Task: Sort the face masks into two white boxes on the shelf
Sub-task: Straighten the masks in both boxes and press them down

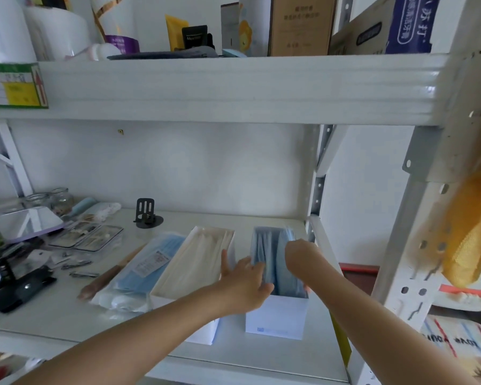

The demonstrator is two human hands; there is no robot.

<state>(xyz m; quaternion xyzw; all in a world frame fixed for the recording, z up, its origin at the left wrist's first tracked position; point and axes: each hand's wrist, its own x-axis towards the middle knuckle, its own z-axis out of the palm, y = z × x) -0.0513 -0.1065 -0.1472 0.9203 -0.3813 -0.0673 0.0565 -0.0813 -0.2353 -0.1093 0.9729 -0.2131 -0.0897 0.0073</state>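
Note:
Two white boxes stand side by side on the shelf. The left box (pixel 161 297) is packed with white masks (pixel 200 259). The right box (pixel 278 315) holds blue masks (pixel 264 245) standing on edge. My left hand (pixel 247 284) reaches over the gap between the boxes and its fingers press into the blue masks. Inside the right box, my right hand (pixel 297 254) grips the blue masks, its fingers hidden among them. A plastic pack of blue masks (pixel 147 268) lies flat to the left of the white-mask box.
A black phone stand (pixel 146 213) sits behind the boxes. A wooden rolling pin (pixel 108 276), clips, a mirror (pixel 25 222) and dark gadgets crowd the shelf's left side. The upper shelf beam (pixel 233 87) hangs overhead. The shelf upright (pixel 417 218) stands at right.

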